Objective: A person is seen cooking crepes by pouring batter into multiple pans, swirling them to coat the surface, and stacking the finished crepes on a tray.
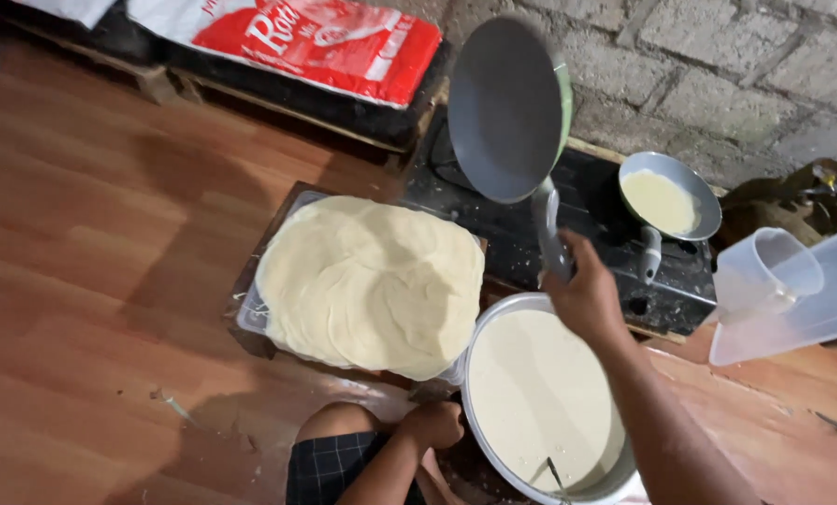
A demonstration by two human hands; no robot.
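- The right hand [587,297] closes its grip on the handle of a round grey frying pan [505,110], tilted on edge above a black stove [606,234].
- At the pan's 7 o'clock lies a stack of pale thin crepes [372,281].
- The left hand [432,423] rests fisted beside a metal bowl of cream batter [540,397].
- A second small pan holding batter [666,198] sits at 3 o'clock.

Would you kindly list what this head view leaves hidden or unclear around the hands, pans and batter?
- Left hand: curled against the batter bowl; what it grips is hidden.
- Raised pan: only its underside shows; the cooking face is turned away.
- Right hand covers the end of the handle.
- Utensil in the batter: cut off by the bottom edge.
- Stove: burners hidden under the small pan; flame not visible.
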